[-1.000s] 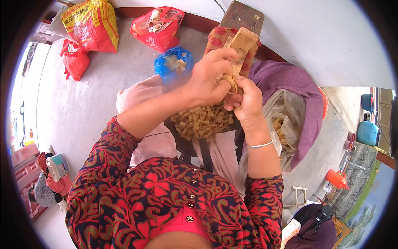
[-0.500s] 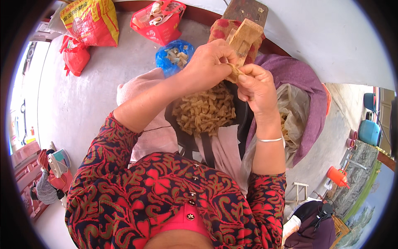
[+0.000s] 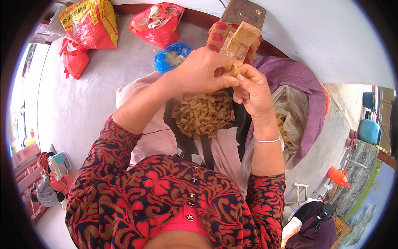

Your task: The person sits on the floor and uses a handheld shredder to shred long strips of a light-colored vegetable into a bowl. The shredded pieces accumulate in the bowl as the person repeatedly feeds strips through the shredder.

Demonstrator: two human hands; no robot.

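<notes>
My left hand point(image 3: 206, 71) and my right hand point(image 3: 255, 89) meet in front of me. Both pinch a small tan folded strip point(image 3: 235, 70), mostly hidden by the fingers; its exact kind is unclear. Below them a dark basin point(image 3: 169, 114) holds a heap of similar tan folded pieces point(image 3: 203, 116). Just beyond my fingers lies a wooden block-like tool point(image 3: 244, 37), on a red patterned cloth point(image 3: 215, 37). Right of my right wrist, a clear plastic bag point(image 3: 296, 103) with more tan pieces sits inside a purple cloth sack point(image 3: 313, 83).
A blue plastic bag point(image 3: 161, 62) with pale bits stands past my left hand. Further off are a red bag point(image 3: 157, 35) of strips and a red-and-yellow sack point(image 3: 93, 25). Pink towels point(image 3: 151, 141) lie around the basin. A white wall point(image 3: 327, 37) rises at far right.
My left hand has turned and come slightly lower, its fingers closing further around the tan strip. My right hand stays against it, shifted a little left. The heap looks unchanged.
</notes>
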